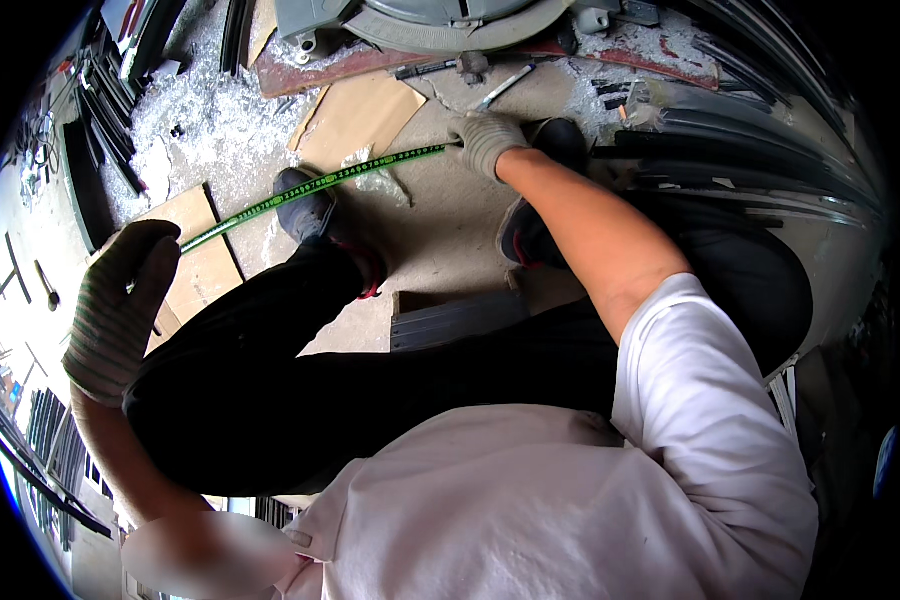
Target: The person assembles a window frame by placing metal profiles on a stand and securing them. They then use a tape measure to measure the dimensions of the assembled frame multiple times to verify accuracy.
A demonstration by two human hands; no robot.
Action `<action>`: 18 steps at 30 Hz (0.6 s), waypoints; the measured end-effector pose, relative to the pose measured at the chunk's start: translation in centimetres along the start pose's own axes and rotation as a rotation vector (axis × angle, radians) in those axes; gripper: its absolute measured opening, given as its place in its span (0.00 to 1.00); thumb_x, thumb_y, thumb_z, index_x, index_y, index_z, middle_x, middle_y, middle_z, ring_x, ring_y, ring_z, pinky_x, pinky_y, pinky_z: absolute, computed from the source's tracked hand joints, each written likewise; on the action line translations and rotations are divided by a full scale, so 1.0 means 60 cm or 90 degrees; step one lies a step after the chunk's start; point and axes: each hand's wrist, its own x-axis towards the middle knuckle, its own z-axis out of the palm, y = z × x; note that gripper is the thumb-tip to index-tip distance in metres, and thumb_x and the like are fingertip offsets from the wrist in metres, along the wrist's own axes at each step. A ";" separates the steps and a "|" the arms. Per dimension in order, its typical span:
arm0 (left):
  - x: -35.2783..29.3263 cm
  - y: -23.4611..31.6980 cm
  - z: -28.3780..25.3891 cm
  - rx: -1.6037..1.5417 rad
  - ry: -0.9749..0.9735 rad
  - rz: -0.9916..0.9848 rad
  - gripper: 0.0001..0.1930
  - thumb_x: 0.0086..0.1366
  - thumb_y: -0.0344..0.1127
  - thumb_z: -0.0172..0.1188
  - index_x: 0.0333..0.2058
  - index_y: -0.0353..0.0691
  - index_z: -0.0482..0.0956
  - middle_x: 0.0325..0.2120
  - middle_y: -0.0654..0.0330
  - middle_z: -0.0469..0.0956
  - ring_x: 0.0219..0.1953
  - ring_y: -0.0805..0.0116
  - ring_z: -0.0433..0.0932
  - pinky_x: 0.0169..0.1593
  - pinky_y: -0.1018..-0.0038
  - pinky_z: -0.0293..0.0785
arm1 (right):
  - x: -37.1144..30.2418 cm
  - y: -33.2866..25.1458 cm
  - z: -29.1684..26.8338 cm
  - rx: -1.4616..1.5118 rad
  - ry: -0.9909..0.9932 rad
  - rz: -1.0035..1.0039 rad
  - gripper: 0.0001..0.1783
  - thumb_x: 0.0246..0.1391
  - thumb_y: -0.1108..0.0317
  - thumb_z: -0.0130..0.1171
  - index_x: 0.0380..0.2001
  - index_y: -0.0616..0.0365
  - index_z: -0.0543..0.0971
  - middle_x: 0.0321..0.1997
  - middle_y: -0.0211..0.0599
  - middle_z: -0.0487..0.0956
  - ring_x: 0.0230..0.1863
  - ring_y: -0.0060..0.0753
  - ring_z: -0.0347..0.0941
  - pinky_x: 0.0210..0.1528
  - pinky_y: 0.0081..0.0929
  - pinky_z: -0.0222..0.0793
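Observation:
A green tape measure blade is stretched between my two gloved hands, passing above my shoe. My left hand, in a striped work glove, is closed around the lower-left end of the blade; whatever tape case may be inside it is hidden by the fingers. My right hand, in a pale knitted glove, pinches the other end, higher up and farther to the right. The blade slopes up toward the right and bows slightly.
A grey machine base stands on a reddish board ahead. Cardboard and a pen-like stick lie before it. Pale shavings litter the floor. Dark strips lie right, and a dark ridged block sits near my legs.

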 end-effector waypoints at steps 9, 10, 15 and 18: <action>-0.003 0.040 -0.005 -0.052 0.013 0.007 0.12 0.75 0.35 0.59 0.51 0.36 0.81 0.39 0.59 0.84 0.43 0.73 0.79 0.52 0.73 0.75 | -0.038 0.003 -0.012 0.016 0.062 -0.020 0.19 0.58 0.51 0.64 0.46 0.51 0.80 0.51 0.47 0.80 0.54 0.53 0.77 0.56 0.47 0.74; -0.008 0.045 -0.006 -0.062 0.022 0.002 0.13 0.74 0.36 0.60 0.51 0.36 0.82 0.39 0.58 0.84 0.43 0.74 0.79 0.52 0.73 0.74 | -0.039 0.002 -0.013 0.012 0.061 -0.023 0.19 0.58 0.51 0.65 0.46 0.51 0.80 0.51 0.47 0.80 0.54 0.52 0.77 0.56 0.47 0.74; 0.018 0.037 -0.003 -0.044 -0.007 0.059 0.10 0.75 0.32 0.57 0.51 0.36 0.79 0.36 0.62 0.81 0.42 0.76 0.78 0.49 0.75 0.74 | -0.060 0.016 -0.011 0.045 0.080 0.009 0.20 0.58 0.52 0.62 0.49 0.51 0.80 0.53 0.47 0.81 0.56 0.54 0.77 0.59 0.47 0.73; 0.002 0.047 -0.008 -0.047 0.014 0.054 0.10 0.74 0.33 0.58 0.50 0.36 0.80 0.35 0.63 0.81 0.40 0.77 0.77 0.48 0.75 0.74 | -0.060 0.022 -0.014 0.166 0.168 0.070 0.20 0.60 0.50 0.59 0.48 0.51 0.82 0.52 0.49 0.82 0.55 0.54 0.78 0.58 0.47 0.73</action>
